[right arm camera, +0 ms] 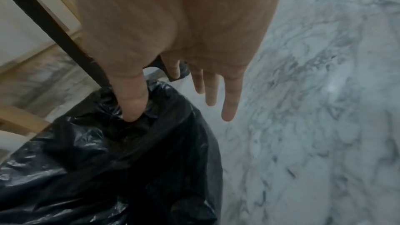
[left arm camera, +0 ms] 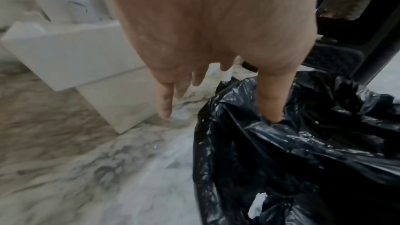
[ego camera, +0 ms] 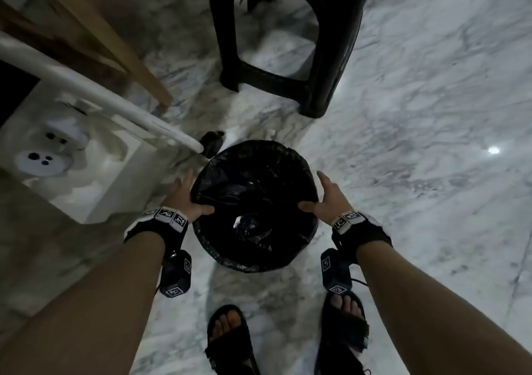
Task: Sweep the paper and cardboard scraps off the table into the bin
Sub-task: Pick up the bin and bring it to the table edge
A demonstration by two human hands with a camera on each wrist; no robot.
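Note:
A round bin (ego camera: 256, 202) lined with a black plastic bag stands on the marble floor in front of my feet. My left hand (ego camera: 188, 199) is at its left rim: the thumb (left arm camera: 270, 105) presses into the liner (left arm camera: 303, 160) and the fingers (left arm camera: 164, 102) hang straight outside. On the right rim my right hand (ego camera: 326, 199) mirrors it, with its thumb (right arm camera: 132, 105) in the liner (right arm camera: 108, 168) and its fingers (right arm camera: 230, 103) straight and spread. A small white paper scrap (left arm camera: 257, 204) sits in a fold of the bag. No table top is in view.
A black plastic stool (ego camera: 288, 43) stands just beyond the bin. At the left are a slanted wooden leg (ego camera: 115, 46), a white tube (ego camera: 100, 95) and a white box with sockets (ego camera: 57, 153). My sandalled feet (ego camera: 227, 337) are behind the bin. Marble floor (ego camera: 431, 144) stretches to the right.

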